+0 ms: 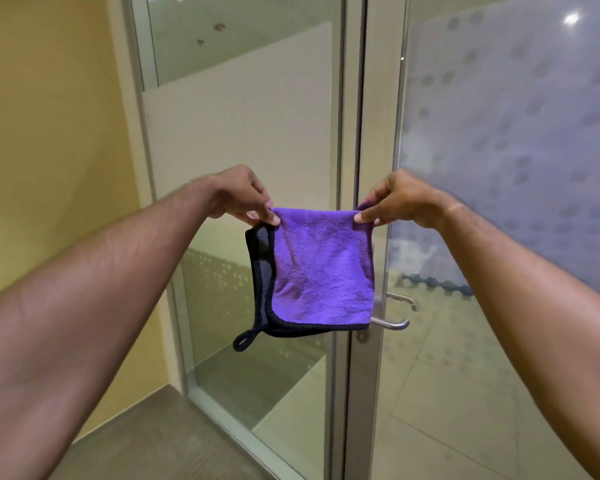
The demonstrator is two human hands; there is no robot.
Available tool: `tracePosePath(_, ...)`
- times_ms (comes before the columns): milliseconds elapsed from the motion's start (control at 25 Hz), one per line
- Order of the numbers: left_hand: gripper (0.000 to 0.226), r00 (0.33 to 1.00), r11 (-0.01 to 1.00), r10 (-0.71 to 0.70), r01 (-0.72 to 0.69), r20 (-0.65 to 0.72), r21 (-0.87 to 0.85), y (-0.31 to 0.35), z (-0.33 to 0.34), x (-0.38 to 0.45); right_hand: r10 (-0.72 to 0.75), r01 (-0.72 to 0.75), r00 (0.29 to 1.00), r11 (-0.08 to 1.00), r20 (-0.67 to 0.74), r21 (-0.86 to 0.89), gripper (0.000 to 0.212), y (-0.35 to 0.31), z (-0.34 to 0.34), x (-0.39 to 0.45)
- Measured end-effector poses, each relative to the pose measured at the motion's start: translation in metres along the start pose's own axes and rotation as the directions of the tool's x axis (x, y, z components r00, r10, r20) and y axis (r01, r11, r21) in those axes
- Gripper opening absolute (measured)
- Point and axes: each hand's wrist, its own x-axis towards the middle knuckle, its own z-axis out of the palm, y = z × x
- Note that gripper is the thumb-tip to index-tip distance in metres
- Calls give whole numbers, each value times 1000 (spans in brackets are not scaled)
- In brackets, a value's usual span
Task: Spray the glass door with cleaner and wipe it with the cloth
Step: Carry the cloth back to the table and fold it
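A purple cloth (321, 268) with a black hem and a small black loop at its lower left corner hangs folded in front of me. My left hand (241, 197) pinches its top left corner and my right hand (397, 199) pinches its top right corner. Behind the cloth stands the glass door (499, 140), frosted with a dotted pattern on its upper part and clear lower down. Its metal lever handle (394, 323) pokes out just right of the cloth's bottom edge. No spray bottle is in view.
A fixed glass panel (236, 126) in a metal frame (350, 168) stands left of the door, with a frosted band across its middle. A yellow wall (49, 140) runs along the left. Grey carpet (146, 441) lies below, and pale floor tiles show through the glass.
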Motion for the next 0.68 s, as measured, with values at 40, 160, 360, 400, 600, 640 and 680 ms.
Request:
tracePosePath(40,18,1000,1000,-19,20,-19,8,-9,-10,-8,-20,20,1000,1000,18,7,14,-8,12,4)
tracePosePath(160,19,994,996,-74,78,-81,44,-38,-43,-37,-76,74,993,997,90,26,15,-33,54,15)
tracePosePath(360,25,971,979,-161,179,-177,93,-90,-108,-101,-173,159,970,983,172,91,23,-87,135,18)
tracePosePath(400,27,964,975,-178,200,-196,98,-99,-121,-116,-188,172,965,980,185,101,25,-100,152,17)
tracePosePath(600,34,929,949,-243,288,-278,131,-149,-192,-198,-263,228,930,961,256,156,27,-171,241,2)
tracePosePath(640,34,921,942,-257,306,-292,137,-158,-206,-216,-277,239,922,957,269,166,28,-185,259,-3)
tracePosePath(680,33,913,935,-273,327,-303,141,-166,-217,-232,-291,249,915,952,280,176,28,-197,276,-8)
